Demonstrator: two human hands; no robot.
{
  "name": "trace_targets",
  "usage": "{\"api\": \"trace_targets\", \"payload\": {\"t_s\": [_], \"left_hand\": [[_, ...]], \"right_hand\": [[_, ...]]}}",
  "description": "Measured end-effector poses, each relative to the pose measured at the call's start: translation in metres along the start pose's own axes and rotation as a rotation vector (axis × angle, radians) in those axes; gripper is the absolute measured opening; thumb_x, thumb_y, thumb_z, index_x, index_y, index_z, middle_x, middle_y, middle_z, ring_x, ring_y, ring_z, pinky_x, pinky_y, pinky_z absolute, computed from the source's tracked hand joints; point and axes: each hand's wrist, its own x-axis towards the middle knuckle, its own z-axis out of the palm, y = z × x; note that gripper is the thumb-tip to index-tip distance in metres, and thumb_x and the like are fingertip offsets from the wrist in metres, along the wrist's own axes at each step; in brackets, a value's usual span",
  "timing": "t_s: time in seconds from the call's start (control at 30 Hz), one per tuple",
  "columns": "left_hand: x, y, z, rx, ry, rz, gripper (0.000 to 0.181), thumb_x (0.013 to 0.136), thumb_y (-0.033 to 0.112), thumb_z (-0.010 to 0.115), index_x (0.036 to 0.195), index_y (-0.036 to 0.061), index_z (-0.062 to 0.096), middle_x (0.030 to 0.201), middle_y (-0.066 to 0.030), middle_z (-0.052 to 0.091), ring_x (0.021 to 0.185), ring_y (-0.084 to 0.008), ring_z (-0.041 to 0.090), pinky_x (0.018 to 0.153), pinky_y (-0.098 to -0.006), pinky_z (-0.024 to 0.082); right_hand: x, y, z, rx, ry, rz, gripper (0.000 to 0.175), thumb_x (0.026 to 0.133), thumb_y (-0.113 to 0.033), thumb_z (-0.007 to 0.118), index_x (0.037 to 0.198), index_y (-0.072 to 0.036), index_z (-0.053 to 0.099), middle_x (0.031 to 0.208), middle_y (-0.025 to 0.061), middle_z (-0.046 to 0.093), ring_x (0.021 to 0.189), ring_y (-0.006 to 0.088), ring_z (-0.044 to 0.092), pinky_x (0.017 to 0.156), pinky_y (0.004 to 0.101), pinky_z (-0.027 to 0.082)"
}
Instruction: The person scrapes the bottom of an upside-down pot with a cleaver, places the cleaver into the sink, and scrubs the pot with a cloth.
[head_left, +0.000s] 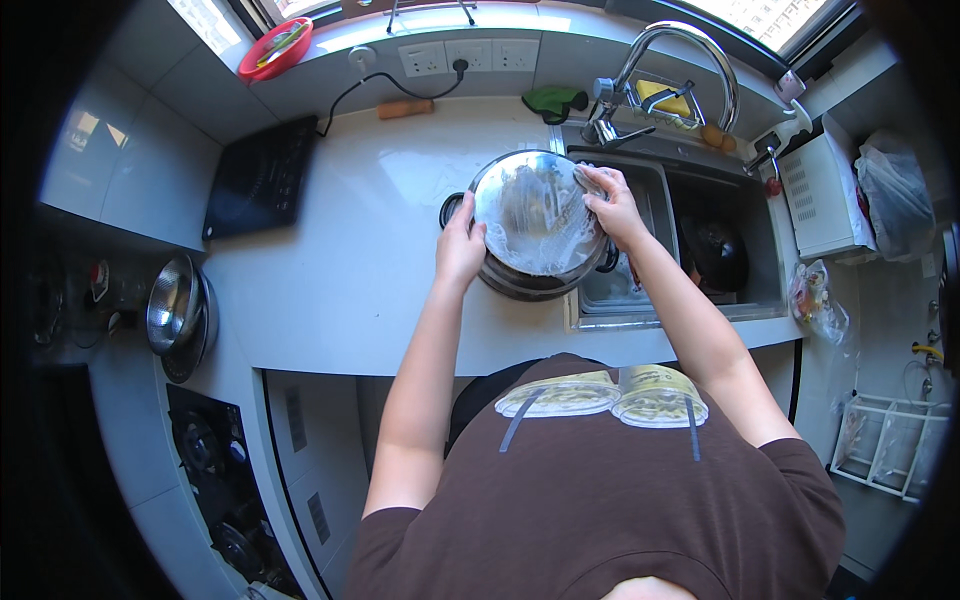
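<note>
A metal pot (517, 289) with black side handles sits at the counter's edge by the sink, partly over its left basin. Whitish suds streak the shiny round metal face (536, 217) on top; I cannot tell whether this is a lid or the pot's upturned base. My left hand (463, 247) grips the left side of that face, thumb on its edge and fingers along the rim. At the upper right edge, my right hand (613, 206) presses a pale, wet wad (589, 178) against the metal. The wad's material is unclear, being mostly covered by fingers.
The double-basin sink (675, 232) holds a dark rounded pan (712, 255) on its right. Behind it rise a chrome faucet (600, 112) and a wire rack with a yellow sponge (662, 97). A green cloth (553, 103) and a black induction cooktop (262, 180) lie on the counter.
</note>
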Motion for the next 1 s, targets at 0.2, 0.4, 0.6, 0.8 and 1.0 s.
{"api": "trace_targets", "payload": {"t_s": [0.2, 0.4, 0.6, 0.8, 1.0], "left_hand": [[0.046, 0.018, -0.012, 0.078, -0.021, 0.056, 0.043, 0.093, 0.014, 0.058, 0.136, 0.0112, 0.057, 0.126, -0.0180, 0.063, 0.115, -0.0304, 0.062, 0.098, -0.0361, 0.047], [0.053, -0.004, 0.002, 0.051, 0.191, 0.244, 0.039, 0.093, 0.009, 0.056, 0.132, 0.0059, 0.059, 0.127, -0.0199, 0.062, 0.120, -0.0331, 0.058, 0.103, -0.0376, 0.044], [-0.009, -0.005, 0.030, 0.323, 0.197, 0.563, 0.051, 0.088, 0.002, 0.049, 0.139, -0.0023, 0.047, 0.147, -0.0242, 0.043, 0.140, -0.0416, 0.035, 0.115, -0.0495, 0.028], [-0.039, 0.021, 0.039, 0.341, 0.212, 0.780, 0.052, 0.085, 0.004, 0.052, 0.137, -0.0026, 0.050, 0.141, -0.0256, 0.048, 0.136, -0.0404, 0.041, 0.113, -0.0505, 0.032], [-0.036, 0.025, 0.044, 0.651, 0.270, 0.779, 0.032, 0.081, 0.003, 0.057, 0.112, -0.0048, 0.066, 0.123, -0.0249, 0.062, 0.114, -0.0385, 0.061, 0.101, -0.0422, 0.048]], "right_hand": [[-0.028, -0.012, 0.020, -0.051, 0.170, 0.113, 0.058, 0.076, 0.000, 0.065, 0.133, -0.009, 0.059, 0.137, 0.0161, 0.038, 0.131, 0.0317, 0.040, 0.113, 0.0368, 0.032], [-0.060, -0.060, 0.042, -0.725, -0.009, -0.097, 0.044, 0.090, -0.022, 0.056, 0.133, -0.011, 0.057, 0.141, 0.0183, 0.046, 0.142, 0.0418, 0.026, 0.116, 0.0610, 0.013], [-0.057, -0.065, 0.058, -0.509, -0.220, -0.408, 0.052, 0.086, -0.005, 0.050, 0.137, -0.005, 0.039, 0.137, 0.0265, 0.047, 0.135, 0.0424, 0.040, 0.115, 0.0555, 0.024], [-0.026, -0.065, 0.066, 0.259, -0.408, -0.191, 0.060, 0.078, 0.011, 0.044, 0.133, -0.004, 0.029, 0.123, 0.0270, 0.056, 0.121, 0.0364, 0.056, 0.107, 0.0416, 0.040], [-0.002, -0.045, 0.052, -0.421, -0.148, -0.398, 0.040, 0.085, -0.004, 0.053, 0.125, -0.005, 0.054, 0.131, 0.0181, 0.057, 0.130, 0.0354, 0.049, 0.113, 0.0498, 0.031]]}}
